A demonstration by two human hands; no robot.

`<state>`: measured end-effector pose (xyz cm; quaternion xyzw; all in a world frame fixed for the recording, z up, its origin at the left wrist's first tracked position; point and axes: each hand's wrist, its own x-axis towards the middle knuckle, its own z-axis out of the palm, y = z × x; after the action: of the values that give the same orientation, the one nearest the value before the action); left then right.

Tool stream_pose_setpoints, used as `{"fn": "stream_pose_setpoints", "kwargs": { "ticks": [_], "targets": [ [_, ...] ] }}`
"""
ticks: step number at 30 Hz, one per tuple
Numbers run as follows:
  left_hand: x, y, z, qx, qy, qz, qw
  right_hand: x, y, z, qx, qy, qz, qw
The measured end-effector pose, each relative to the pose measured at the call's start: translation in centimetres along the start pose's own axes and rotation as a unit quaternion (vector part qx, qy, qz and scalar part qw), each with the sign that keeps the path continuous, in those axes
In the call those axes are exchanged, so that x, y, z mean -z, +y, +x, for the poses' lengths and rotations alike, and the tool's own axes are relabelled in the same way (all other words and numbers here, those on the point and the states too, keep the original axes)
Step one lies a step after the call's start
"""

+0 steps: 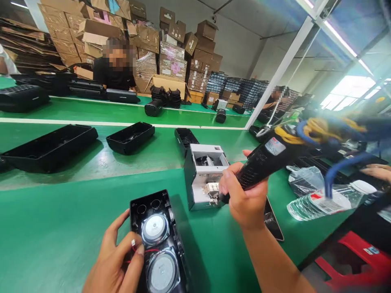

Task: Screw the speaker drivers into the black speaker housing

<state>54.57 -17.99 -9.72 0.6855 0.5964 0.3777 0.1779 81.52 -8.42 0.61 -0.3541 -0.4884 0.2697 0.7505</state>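
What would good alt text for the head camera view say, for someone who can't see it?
A person's right hand holds a black corded power tool over a green workbench, while the left hand pinches a red wire at a black speaker housing fitted with two round speakers. More black housings and stacked cardboard boxes stand beyond.

Black speaker housing (139, 215), silver-grey cones (155, 228), thin red wires (152, 250), green workbench (61, 228).

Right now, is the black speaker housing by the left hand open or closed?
Open: the black speaker housing has no cover on, so two round speaker drivers show inside, beside the left hand.
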Motion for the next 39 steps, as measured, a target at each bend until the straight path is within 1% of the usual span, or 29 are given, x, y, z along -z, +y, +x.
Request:
{"fn": "stream_pose_setpoints", "kwargs": {
  "ticks": [3, 4, 5, 7, 10, 13, 17, 20, 24, 27, 33, 36, 39],
  "targets": [
    [0.2, 1.2, -0.1, 0.028, -0.003, -0.016, 0.999, 0.2, -2.1, -2.7, -0.081, -0.028, 0.03, 0.996],
    [0.2, 1.6, -0.2, 0.042, -0.001, -0.026, 0.999, 0.3, -3.0, -4.0, -0.094, -0.034, 0.052, 0.994],
    [0.1, 2.0, -0.2, 0.054, 0.001, -0.035, 0.998, 0.6, -4.0, -5.2, -0.098, -0.031, 0.074, 0.992],
    [0.1, 2.4, -0.2, 0.052, 0.003, -0.039, 0.998, 1.1, -5.7, -7.6, -0.091, -0.029, 0.118, 0.988],
    [0.2, 2.4, -0.2, 0.036, 0.008, -0.021, 0.999, 1.7, -6.9, -9.6, -0.118, -0.073, 0.092, 0.986],
    [0.4, 2.4, -0.1, 0.036, 0.004, -0.021, 0.999, 1.3, -6.3, -9.9, -0.13, -0.107, 0.057, 0.984],
    [0.5, 2.7, -0.1, 0.053, -0.018, -0.043, 0.998, 0.6, -4.9, -10.0, -0.129, -0.117, 0.045, 0.984],
    [0.5, 3.1, -0.2, 0.075, -0.025, -0.06, 0.995, 0.4, -4.3, -11.2, -0.119, -0.115, 0.045, 0.985],
    [0.5, 3.6, -0.2, 0.091, -0.024, -0.064, 0.993, 0.2, -3.7, -13.3, -0.089, -0.09, 0.089, 0.988],
    [0.6, 3.8, -0.2, 0.097, -0.029, -0.062, 0.993, 0.2, -3.1, -14.2, -0.09, -0.089, 0.101, 0.987],
    [0.7, 4.0, -0.3, 0.095, -0.036, -0.077, 0.992, 1.0, -2.5, -14.6, -0.063, -0.134, 0.109, 0.983],
    [0.7, 4.0, -0.2, 0.088, -0.035, -0.078, 0.992, 0.9, -2.7, -14.5, -0.048, -0.163, 0.106, 0.98],
    [0.8, 4.0, -0.2, 0.079, -0.036, -0.073, 0.994, 0.6, -2.7, -14.2, -0.047, -0.184, 0.094, 0.977]
  ]
}}
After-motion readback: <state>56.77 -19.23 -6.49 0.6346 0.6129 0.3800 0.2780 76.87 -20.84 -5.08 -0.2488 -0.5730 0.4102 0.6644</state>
